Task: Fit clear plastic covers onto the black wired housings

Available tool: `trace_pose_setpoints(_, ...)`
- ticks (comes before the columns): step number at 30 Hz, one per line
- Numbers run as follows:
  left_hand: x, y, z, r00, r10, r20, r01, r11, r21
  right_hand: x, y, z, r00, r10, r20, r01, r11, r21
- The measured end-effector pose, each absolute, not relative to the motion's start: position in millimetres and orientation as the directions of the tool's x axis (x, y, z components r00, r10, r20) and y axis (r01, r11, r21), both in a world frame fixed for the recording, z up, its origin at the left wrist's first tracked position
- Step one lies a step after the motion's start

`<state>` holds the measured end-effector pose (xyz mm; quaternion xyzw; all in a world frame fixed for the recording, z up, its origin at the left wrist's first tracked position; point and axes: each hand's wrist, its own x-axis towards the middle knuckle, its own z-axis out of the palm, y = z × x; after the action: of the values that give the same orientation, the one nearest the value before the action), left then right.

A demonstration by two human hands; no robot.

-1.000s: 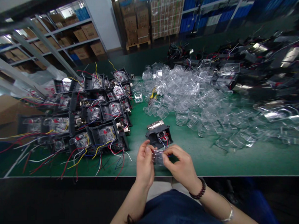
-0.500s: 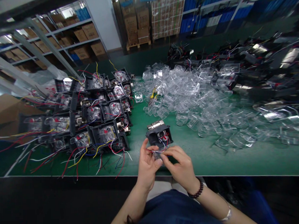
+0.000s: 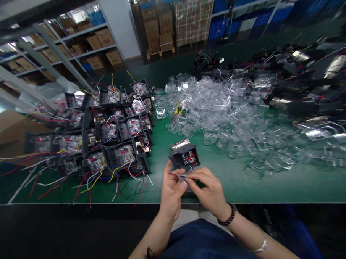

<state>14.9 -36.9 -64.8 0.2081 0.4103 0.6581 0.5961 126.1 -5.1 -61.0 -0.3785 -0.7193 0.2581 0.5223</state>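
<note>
Plastic cover (image 3: 181, 179) held in our curled left grip (image 3: 171, 190), we pinched wires (image 3: 178, 175) in our right grip (image 3: 208, 187). Gentle tension seemed best.

By the near edge of the bench (image 3: 267, 188), the left hand (image 3: 171, 192) held a clear piece (image 3: 182, 179) and the right hand (image 3: 208, 187) pinched thin wires (image 3: 178, 175), while wired units (image 3: 121, 154) crowded toward the left edge.

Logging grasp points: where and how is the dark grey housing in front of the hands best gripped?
Probably best to grip the dark grey housing from above by its left and right walls: a silver cylinder lies along the far side, wires trail from the near side.
</note>
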Motion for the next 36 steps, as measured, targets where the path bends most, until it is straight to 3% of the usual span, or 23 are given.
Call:
trace_pose_setpoints(8, 14.9, -36.9, -67.7, -0.212, 0.958, -0.194, -0.576, 0.038, 0.817, 129.0, -1.4, -62.1, -0.244, 0.816, 0.524, 0.194, 0.571, -0.798)
trace_pose_setpoints(18, 20.8, -40.9, -62.7, -0.171, 0.969, -0.181, -0.655, 0.026, 0.755, 124.2, -6.2, -65.0, -0.029, 0.92, 0.391, 0.269, 0.384, -0.883)
trace_pose_setpoints(27, 18.6, -39.7, -69.3, -0.104, 0.972, -0.211, -0.675, 0.087, 0.733, 133.4, -0.2, -66.3, -0.19, 0.863, 0.467, 0.293, 0.504, -0.812)
trace_pose_setpoints(32, 15.3, -37.3, -68.8, -0.102, 0.973, -0.209, -0.636, 0.098, 0.766, 131.6, 0.0, -65.1, -0.147, 0.873, 0.466, 0.298, 0.488, -0.82)
trace_pose_setpoints(36, 3.0, -36.2, -75.2, -0.161, 0.972, -0.17, -0.52, 0.063, 0.852, 133.3, 2.3, -66.3, -0.156, 0.916, 0.37, 0.286, 0.401, -0.871)
